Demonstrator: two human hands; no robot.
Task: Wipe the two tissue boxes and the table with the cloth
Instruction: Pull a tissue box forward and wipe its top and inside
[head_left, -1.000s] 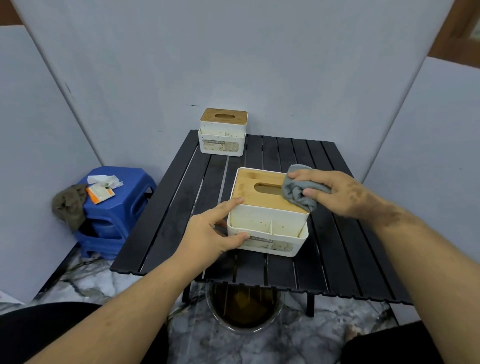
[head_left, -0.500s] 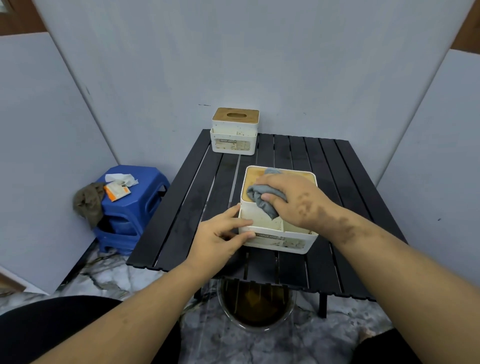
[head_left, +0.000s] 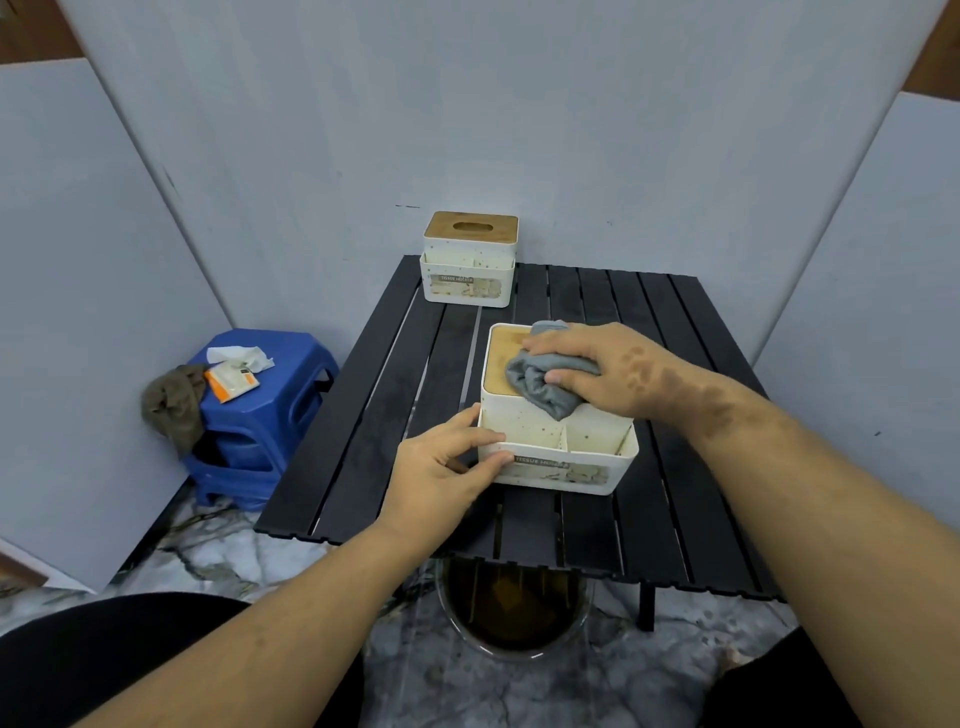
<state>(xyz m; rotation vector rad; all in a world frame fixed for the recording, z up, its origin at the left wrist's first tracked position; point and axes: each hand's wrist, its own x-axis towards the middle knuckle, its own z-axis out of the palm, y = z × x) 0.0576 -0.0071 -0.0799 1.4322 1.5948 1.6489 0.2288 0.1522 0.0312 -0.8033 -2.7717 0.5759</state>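
Note:
A white tissue box with a wooden lid stands near the front of the black slatted table. My right hand grips a bunched grey cloth and holds it down on that wooden lid. My left hand holds the box's front left corner, thumb on the front face and fingers on the left side. The box's front compartments show specks of dirt. A second white tissue box with a wooden lid sits at the table's far left edge, untouched.
A blue plastic stool stands left of the table, with a brown rag, a tissue and an orange packet on it. A round bin sits on the marble floor under the table's front edge. Grey panels close in on three sides.
My right hand has swept the cloth across the lid, from its right edge toward the front left, then back toward the middle. My left hand has kept its hold on the corner.

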